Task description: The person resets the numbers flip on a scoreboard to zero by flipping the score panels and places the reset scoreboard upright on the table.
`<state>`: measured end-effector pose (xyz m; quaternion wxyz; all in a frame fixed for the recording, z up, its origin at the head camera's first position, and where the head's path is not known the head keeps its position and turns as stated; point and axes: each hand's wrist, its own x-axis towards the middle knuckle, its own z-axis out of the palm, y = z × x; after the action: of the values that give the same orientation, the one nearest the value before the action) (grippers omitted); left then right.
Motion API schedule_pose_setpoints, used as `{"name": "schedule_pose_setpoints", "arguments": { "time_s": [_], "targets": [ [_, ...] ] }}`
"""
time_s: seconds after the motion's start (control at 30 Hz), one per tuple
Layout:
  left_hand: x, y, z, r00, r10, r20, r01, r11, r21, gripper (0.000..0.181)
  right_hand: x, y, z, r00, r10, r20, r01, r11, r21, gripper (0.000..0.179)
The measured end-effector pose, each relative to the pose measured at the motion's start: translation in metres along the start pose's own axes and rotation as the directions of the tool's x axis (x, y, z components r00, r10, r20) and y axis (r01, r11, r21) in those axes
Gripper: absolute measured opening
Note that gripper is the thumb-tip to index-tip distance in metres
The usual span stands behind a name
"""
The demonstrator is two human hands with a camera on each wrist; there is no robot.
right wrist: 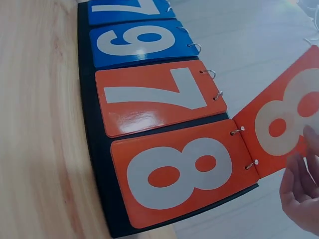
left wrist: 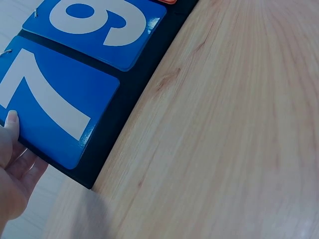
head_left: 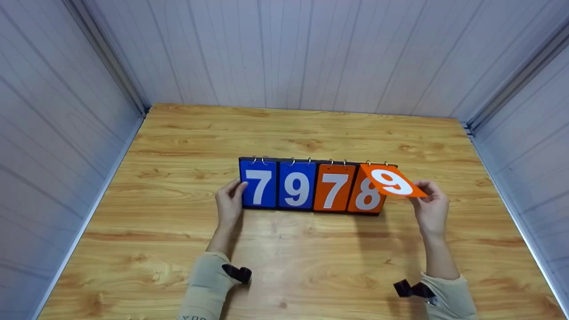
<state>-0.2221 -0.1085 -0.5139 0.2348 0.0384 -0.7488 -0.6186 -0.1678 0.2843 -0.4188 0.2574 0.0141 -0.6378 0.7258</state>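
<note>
A flip scoreboard (head_left: 278, 186) with a black backing stands tilted above the wooden table. Its ringed cards read blue 7 (head_left: 258, 184), blue 9 (head_left: 297, 186), orange 7 (head_left: 334, 188) and orange 8 (head_left: 368, 195). My left hand (head_left: 229, 206) grips the board's left edge, thumb on the blue 7 card and other fingers behind; the left wrist view shows this too. My right hand (head_left: 431, 213) pinches the free end of a lifted orange card (head_left: 393, 181) marked 9, still on its rings. In the right wrist view that card's other side (right wrist: 269, 127) shows an 8.
The wood-grain table (head_left: 302, 266) extends around the board on all sides. White panel walls (head_left: 284, 53) enclose it at the back, left and right. A black wrist camera (head_left: 238, 273) is strapped at the left sleeve, another wrist camera (head_left: 413, 289) at the right.
</note>
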Motion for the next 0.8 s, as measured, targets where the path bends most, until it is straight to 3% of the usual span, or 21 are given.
{"name": "schedule_pose_setpoints", "arguments": {
  "time_s": [0.17, 0.4, 0.7, 0.8],
  "targets": [
    [0.0, 0.001, 0.0, 0.999, -0.032, 0.009, 0.032, 0.999, -0.003, 0.018, 0.015, -0.006, 0.01, 0.993, -0.118, 0.009, 0.118, 0.991, -0.059, 0.026],
    [0.001, 0.002, 0.0, 1.0, -0.029, 0.005, 0.029, 1.0, -0.003, 0.018, 0.032, -0.019, 0.025, 0.968, -0.23, 0.098, 0.244, 0.953, -0.18, 0.022],
    [0.001, 0.002, -0.001, 0.997, -0.076, 0.015, 0.077, 0.996, -0.044, 0.018, 0.06, -0.019, 0.036, 0.965, -0.241, 0.1, 0.26, 0.915, -0.309, 0.018],
    [0.0, 0.002, -0.001, 0.999, -0.05, 0.019, 0.051, 0.998, -0.048, 0.018, 0.07, -0.018, 0.039, 0.972, -0.222, 0.083, 0.236, 0.899, -0.368, 0.021]
  ]
}}
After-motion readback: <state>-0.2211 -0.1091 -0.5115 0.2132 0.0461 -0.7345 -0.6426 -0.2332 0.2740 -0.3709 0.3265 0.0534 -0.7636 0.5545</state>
